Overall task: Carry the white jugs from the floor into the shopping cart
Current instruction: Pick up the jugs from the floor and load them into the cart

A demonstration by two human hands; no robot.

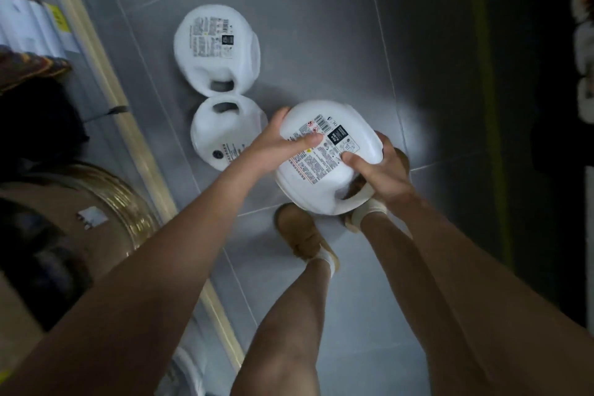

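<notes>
Held jug [324, 154] is off the floor [321, 42], left grip [273, 145] + right grip [382, 170] both wrapped round its sides. Far jug [215, 45] & near jug [221, 135] lie on tiles, handle ends meeting. Cart not in view; prob ≥3 to load.

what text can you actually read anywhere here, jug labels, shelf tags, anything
No text here is legible.
held jug label: barcode, red warning symbols, small print; too blurred to read.
far floor jug label: print too small and blurred to read.
near floor jug: dark round mark and a line of print; unreadable.
yellow shelf tag: blurred, unreadable.
</notes>
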